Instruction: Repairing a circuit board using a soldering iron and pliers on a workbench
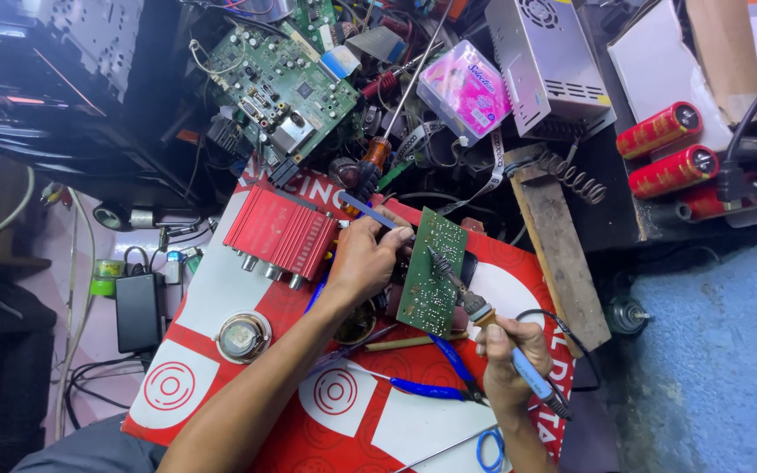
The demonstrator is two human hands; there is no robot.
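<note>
A cluttered desk (641, 219) carries a red and white printed sheet (247, 368) across its near middle. On the sheet lie a red amplifier box (279, 232), a round metal tin (243, 336) and blue-handled pliers (427, 388). Toward the far edge sit a green circuit board (286, 88), a pink plastic box (464, 88), a metal power supply (547, 61) and three red capacitors (672, 158). A wooden plank (561, 254) lies right of the sheet.

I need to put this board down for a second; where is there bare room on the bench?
Bare mat between red amplifier and round dial; also the blue surface at right. Crowded above the board and around the blue cutters.
</note>
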